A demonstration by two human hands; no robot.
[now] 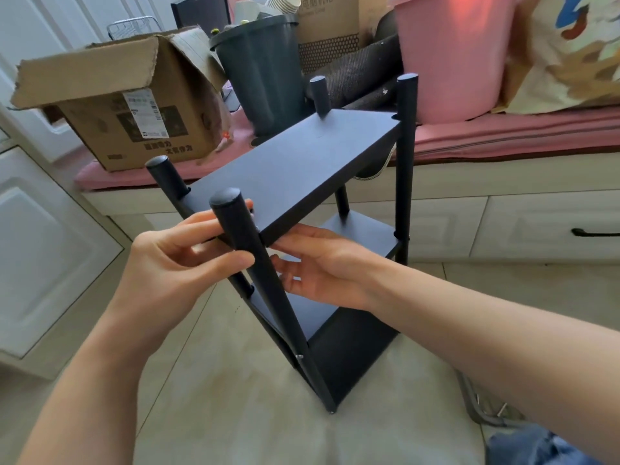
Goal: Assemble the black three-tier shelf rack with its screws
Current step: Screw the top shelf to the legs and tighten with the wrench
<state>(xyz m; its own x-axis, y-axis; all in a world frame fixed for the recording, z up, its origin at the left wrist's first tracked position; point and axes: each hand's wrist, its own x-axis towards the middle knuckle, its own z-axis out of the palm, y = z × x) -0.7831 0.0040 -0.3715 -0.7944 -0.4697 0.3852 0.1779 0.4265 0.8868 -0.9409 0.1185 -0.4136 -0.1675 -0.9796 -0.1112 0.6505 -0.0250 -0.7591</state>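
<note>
The black three-tier shelf rack [295,166] stands on the tiled floor with its top board facing me and several round posts sticking up past it. My left hand [177,260] grips the near post [241,229] just below the top board, thumb on the front and fingers curled behind. My right hand [318,266] reaches under the near edge of the top board, fingers stretched toward the same post and touching the board's underside. A small screw head [299,357] shows low on the near post. Middle and bottom boards lie below.
Behind the rack a pink-cushioned bench [503,135] carries an open cardboard box [127,109], a dark bin [261,72] and a pink bucket [456,55]. White cabinet doors [40,250] stand at left. Drawers [543,226] sit under the bench. A grey metal part [483,407] lies on the floor at right.
</note>
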